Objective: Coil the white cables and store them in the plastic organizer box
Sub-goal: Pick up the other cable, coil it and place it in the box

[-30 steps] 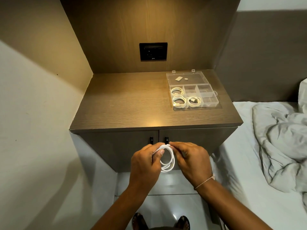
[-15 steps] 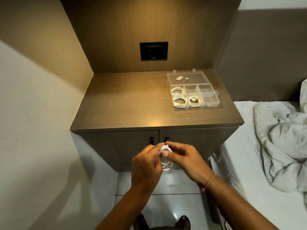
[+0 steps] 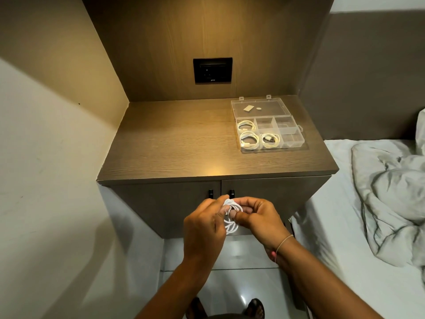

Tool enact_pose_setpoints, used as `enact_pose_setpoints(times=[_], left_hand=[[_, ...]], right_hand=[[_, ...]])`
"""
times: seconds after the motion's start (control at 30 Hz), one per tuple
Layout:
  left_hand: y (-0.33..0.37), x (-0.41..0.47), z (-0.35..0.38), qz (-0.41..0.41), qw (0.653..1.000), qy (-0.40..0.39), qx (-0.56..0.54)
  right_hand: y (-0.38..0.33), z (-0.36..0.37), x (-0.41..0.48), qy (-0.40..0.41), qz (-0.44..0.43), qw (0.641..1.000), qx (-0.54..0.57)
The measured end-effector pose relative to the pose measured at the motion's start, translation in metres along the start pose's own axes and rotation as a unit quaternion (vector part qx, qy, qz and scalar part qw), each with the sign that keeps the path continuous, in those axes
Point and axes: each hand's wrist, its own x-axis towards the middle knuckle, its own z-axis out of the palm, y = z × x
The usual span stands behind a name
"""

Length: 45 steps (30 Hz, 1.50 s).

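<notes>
A coiled white cable point(image 3: 231, 224) is pinched between my left hand point(image 3: 203, 229) and my right hand point(image 3: 257, 217), in front of the cabinet doors and below the tabletop edge. Fingers of both hands cover part of the coil. The clear plastic organizer box point(image 3: 291, 128) lies open at the back right of the wooden cabinet top point(image 3: 172, 146), its lid point(image 3: 259, 108) folded back flat. Three of its compartments each hold one coiled white cable point(image 3: 248, 140); the other compartments look bare.
A black wall socket point(image 3: 212, 70) sits in the wooden back panel. A bed with a crumpled grey blanket point(image 3: 391, 199) borders the cabinet on the right, a plain wall on the left. Two black door handles point(image 3: 231, 193) lie just beyond my hands. My sandalled feet show on the tiled floor.
The cable loop has become smaller and tighter between my hands. My right hand has turned, its fingers now wrapped over the top of the coil.
</notes>
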Motion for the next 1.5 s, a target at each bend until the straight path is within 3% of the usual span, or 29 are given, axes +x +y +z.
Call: enact_pose_setpoints(times=[0.1, 0.27, 0.47, 0.8, 1.03, 1.13, 1.27, 1.5], left_hand=[[-0.002, 0.001, 0.001, -0.009, 1.000, 0.013, -0.008], [-0.002, -0.001, 0.003, -0.025, 0.999, 0.026, -0.021], [-0.001, 0.000, 0.004, -0.016, 1.000, 0.014, -0.007], [0.003, -0.003, 0.001, -0.006, 1.000, -0.004, 0.017], [-0.004, -0.005, -0.001, -0.015, 1.000, -0.016, 0.014], [-0.006, -0.005, -0.001, -0.021, 1.000, -0.014, 0.007], [-0.004, -0.003, 0.000, -0.017, 0.999, -0.018, 0.026], [-0.002, -0.003, 0.004, -0.010, 0.999, -0.030, 0.026]], right_hand=[[-0.001, 0.000, -0.002, -0.028, 0.013, 0.999, 0.026], [0.005, 0.006, -0.001, 0.042, -0.039, 0.990, -0.132], [0.004, 0.005, 0.002, 0.054, -0.060, 0.985, -0.154], [-0.003, 0.003, 0.005, 0.027, -0.016, 0.999, -0.014], [-0.008, -0.001, 0.005, -0.035, 0.109, 0.989, 0.088], [-0.007, -0.007, 0.004, -0.089, 0.125, 0.977, 0.146], [-0.004, -0.010, 0.002, -0.115, 0.028, 0.993, 0.030], [0.001, -0.014, 0.000, -0.011, -0.132, 0.980, -0.147]])
